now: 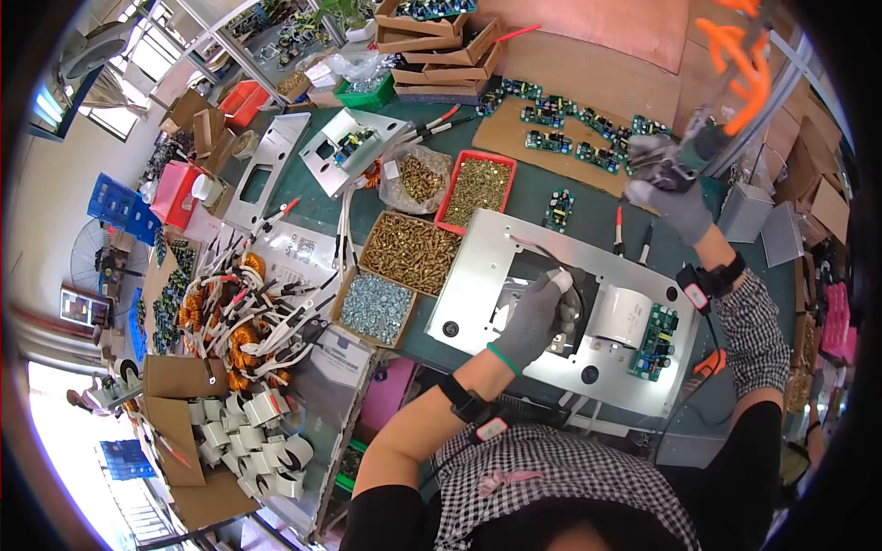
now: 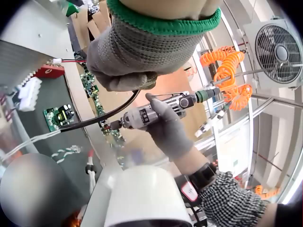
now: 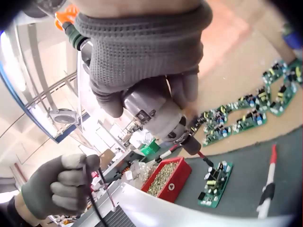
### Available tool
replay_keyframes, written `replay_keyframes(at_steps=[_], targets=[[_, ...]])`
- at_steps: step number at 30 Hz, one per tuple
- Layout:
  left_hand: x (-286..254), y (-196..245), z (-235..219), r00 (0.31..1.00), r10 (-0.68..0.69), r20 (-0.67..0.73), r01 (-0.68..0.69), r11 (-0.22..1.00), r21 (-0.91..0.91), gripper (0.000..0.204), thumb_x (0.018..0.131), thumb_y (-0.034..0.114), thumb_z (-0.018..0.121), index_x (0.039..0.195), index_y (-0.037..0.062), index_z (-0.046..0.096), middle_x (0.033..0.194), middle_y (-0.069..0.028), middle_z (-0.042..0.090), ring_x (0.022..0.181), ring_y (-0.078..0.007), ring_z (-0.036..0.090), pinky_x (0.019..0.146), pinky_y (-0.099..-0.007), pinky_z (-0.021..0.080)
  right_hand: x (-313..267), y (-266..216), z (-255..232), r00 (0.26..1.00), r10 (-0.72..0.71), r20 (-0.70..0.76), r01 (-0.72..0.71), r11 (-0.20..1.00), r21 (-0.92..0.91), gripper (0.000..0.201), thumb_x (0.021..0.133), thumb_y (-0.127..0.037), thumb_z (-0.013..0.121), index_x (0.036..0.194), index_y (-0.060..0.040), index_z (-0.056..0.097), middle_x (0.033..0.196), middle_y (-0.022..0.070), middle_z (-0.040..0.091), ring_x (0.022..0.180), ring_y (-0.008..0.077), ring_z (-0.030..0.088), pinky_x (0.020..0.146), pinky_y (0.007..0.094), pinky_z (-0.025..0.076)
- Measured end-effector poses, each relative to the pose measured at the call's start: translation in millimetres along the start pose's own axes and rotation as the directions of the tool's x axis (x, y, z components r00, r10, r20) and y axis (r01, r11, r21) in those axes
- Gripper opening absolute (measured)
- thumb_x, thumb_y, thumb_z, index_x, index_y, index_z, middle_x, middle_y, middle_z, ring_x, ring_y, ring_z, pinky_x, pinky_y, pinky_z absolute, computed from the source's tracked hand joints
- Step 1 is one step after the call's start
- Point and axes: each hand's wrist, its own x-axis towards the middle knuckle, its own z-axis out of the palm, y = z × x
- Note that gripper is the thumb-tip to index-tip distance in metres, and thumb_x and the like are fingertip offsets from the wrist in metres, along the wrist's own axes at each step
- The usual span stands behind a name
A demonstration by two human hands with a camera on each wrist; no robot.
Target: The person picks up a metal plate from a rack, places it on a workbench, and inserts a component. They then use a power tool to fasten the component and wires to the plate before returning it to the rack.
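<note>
My left hand (image 1: 525,323), in a grey glove, curls its fingers round a black cable (image 2: 102,118) above a silver metal panel (image 1: 464,317). In the right wrist view that left hand (image 3: 59,187) appears as a fist with the cable hanging from it. A pneumatic screwdriver (image 2: 142,117) is gripped by my gloved right hand (image 1: 675,193), raised over the right part of the bench. Its bit (image 3: 204,158) points down in front of a small circuit board (image 3: 217,184). On the panel are a white cylinder (image 1: 620,315) and a green circuit board (image 1: 655,344).
Left of the panel stand a box of brass screws (image 1: 409,253), a box of silver hardware (image 1: 375,308) and a red tray (image 1: 476,188). Several circuit boards lie on cardboard (image 1: 510,138) behind. An orange coiled hose (image 1: 735,64) hangs at upper right. Wired coils (image 1: 243,340) are heaped left.
</note>
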Motion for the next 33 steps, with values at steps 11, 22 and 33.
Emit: replay_keyframes(at_steps=[11,22,33], targets=[[93,98,-61,0.987,0.014,0.158,-0.032,0.993,0.116,0.019,0.092,0.015,0.049,0.106,0.0022,0.052,0.083,-0.001,0.053,0.07,-0.0114,0.057,0.059,-0.0247,0.047,-61,-139,-4,0.932,-0.116,-0.343,0.145,0.988,0.059,0.053,0.077,-0.004,0.059,0.128,-0.0021,0.044,0.104,0.0116,0.052,0.078,0.0149,0.052,0.051,0.0256,0.045],[173,135,-288,0.846,0.518,0.126,0.079,-0.355,0.932,0.035,0.081,0.015,0.059,0.116,0.0149,0.06,0.116,-0.0123,0.058,0.099,-0.0324,0.061,0.085,-0.0404,0.048,-131,-182,58,0.91,-0.017,-0.415,0.162,0.935,0.317,0.047,0.077,-0.01,0.069,0.112,0.0002,0.04,0.092,0.0131,0.052,0.066,0.018,0.055,0.038,0.0279,0.047],[185,146,-295,0.929,0.362,0.071,0.03,-0.265,0.964,0.032,0.085,0.01,0.052,0.117,0.0116,0.057,0.106,-0.0139,0.063,0.104,-0.0324,0.06,0.088,-0.0444,0.047,-139,-164,98,0.89,0.11,-0.442,0.094,0.905,0.414,0.046,0.076,-0.007,0.07,0.112,-0.0003,0.043,0.092,0.0141,0.057,0.066,0.0192,0.06,0.045,0.0304,0.051]])
